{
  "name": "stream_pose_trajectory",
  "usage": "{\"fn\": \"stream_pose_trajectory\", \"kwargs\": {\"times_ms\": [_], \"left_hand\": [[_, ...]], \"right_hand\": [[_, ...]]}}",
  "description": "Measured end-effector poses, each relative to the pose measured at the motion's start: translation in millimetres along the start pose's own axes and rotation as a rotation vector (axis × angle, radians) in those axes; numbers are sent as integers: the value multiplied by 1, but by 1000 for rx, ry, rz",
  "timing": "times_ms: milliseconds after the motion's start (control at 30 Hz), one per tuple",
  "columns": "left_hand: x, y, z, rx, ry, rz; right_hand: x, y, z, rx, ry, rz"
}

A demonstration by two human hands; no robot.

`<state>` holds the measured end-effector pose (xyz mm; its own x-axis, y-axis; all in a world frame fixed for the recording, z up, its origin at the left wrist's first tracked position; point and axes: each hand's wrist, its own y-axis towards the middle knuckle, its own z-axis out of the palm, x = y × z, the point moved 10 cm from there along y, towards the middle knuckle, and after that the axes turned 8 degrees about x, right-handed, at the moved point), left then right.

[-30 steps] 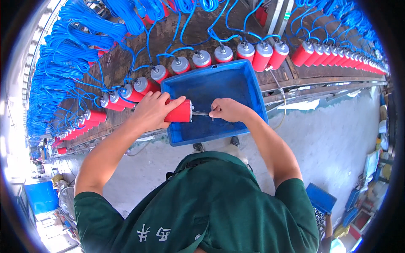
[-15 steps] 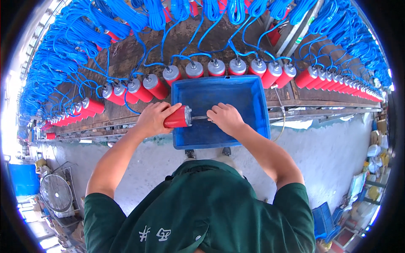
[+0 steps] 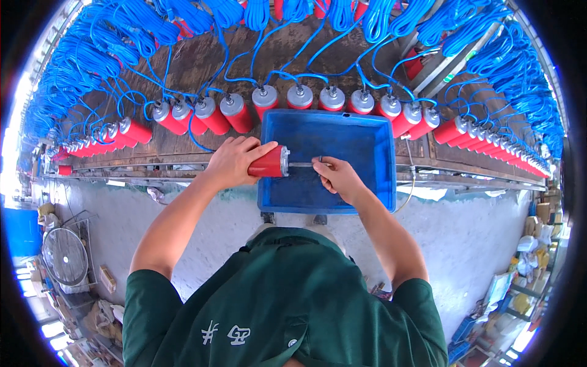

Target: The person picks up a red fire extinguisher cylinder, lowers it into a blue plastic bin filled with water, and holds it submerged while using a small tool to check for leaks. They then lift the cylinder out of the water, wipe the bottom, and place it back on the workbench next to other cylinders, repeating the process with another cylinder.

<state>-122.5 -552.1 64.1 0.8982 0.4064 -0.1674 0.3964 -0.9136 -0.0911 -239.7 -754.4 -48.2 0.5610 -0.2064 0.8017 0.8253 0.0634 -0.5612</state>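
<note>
My left hand (image 3: 230, 161) is wrapped round a red cylinder (image 3: 268, 164) with a grey metal end, lying on its side over the left edge of a blue plastic tray (image 3: 389, 147). A thin metal rod (image 3: 301, 164) sticks out from that end toward the right. At the rod's far tip the fingers of my right hand (image 3: 340, 178) pinch it, thumb and forefinger together. Whether the rod is a shaft of the cylinder or a separate tool, I cannot tell.
Beyond the tray, a row of red cylinders (image 3: 237, 114) with grey caps and blue cables lines the wooden bench (image 3: 189, 153). Coiled blue cables (image 3: 379, 18) are heaped behind. A metal post (image 3: 449, 64) rises at the back right. A round fan (image 3: 65, 257) stands at the left.
My right hand has turned and its fingers have shifted at the rod's tip. The left hand keeps its grip on the cylinder. The whole view has moved slightly.
</note>
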Motion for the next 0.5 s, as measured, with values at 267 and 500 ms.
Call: {"fn": "stream_pose_trajectory", "kwargs": {"times_ms": [267, 500], "left_hand": [[4, 6, 3, 107, -30, -30], [4, 3, 4, 83, 8, -1]], "right_hand": [[45, -28, 7, 38, -816, -691], [43, -23, 16, 156, -562, 0]]}}
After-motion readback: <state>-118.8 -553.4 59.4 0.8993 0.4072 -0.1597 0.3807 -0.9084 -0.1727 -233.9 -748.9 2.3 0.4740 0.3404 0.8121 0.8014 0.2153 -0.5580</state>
